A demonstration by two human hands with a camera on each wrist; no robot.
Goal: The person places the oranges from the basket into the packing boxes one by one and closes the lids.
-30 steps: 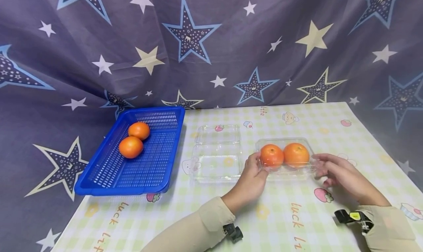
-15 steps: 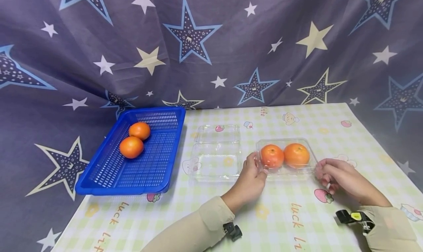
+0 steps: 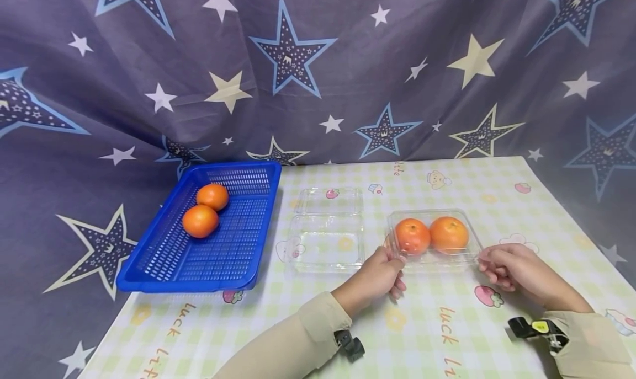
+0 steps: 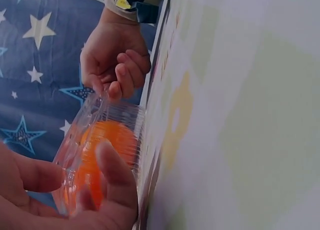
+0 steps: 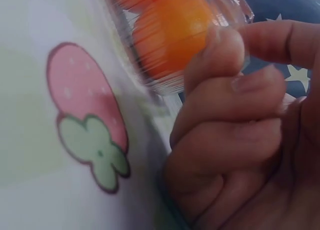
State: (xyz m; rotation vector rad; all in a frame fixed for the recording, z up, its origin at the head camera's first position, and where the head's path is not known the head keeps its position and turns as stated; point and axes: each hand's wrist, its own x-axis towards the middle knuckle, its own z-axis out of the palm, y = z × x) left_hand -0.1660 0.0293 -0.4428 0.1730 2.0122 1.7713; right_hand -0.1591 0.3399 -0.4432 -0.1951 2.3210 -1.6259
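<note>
Two oranges [image 3: 449, 234] sit side by side in a clear plastic clamshell box [image 3: 437, 260], its lid down over them. My left hand [image 3: 375, 277] pinches the box's near left corner between thumb and fingers; in the left wrist view, thumb and index finger [image 4: 117, 175] lie on either side of the edge. At the near right corner, my right hand [image 3: 517, 271] pinches the rim with thumb and index finger [image 5: 225, 52], the other fingers curled below. The oranges also show through the ribbed side wall in both wrist views.
Left of the filled box, a second clear clamshell box [image 3: 325, 241] lies unfolded, with nothing inside. A blue plastic basket [image 3: 243, 224] further left holds two oranges [image 3: 201, 221]. The checked tablecloth [image 3: 377, 340] runs back to a star-patterned curtain [image 3: 328, 53].
The lid's near edge has come down onto the box. Both hands have shifted slightly nearer along its corners, the left one now at the near left corner.
</note>
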